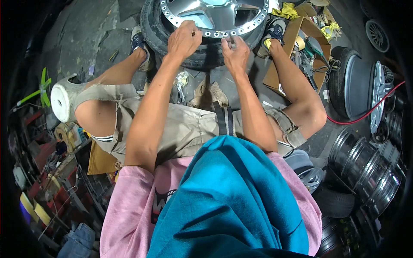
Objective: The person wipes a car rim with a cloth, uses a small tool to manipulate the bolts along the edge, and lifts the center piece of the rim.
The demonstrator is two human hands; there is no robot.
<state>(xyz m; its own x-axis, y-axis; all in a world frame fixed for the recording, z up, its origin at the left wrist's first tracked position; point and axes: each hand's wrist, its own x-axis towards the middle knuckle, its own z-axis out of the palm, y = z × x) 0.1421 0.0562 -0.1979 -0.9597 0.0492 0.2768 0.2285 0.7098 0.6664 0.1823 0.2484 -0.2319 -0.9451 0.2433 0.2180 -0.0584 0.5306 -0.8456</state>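
A silver alloy wheel rim (206,19), its outer lip dotted with bolt holes, lies face up on a black tire (200,58) between my feet. Over the near left part of the lip, my left hand (185,39) is closed with the fingers curled. My right hand (235,53) is at the near edge of the lip, thumb and bent fingers close together by the bolt holes. Anything pinched in either hand is too small or hidden to make out.
An open cardboard box (297,60) with tools and a tape roll stands beside my right foot. Farther right are a wheel with a tire (350,81), a red hose (344,123) and stacked chrome rims (365,172). At left are a white bucket (63,103) and cluttered shelving (60,172).
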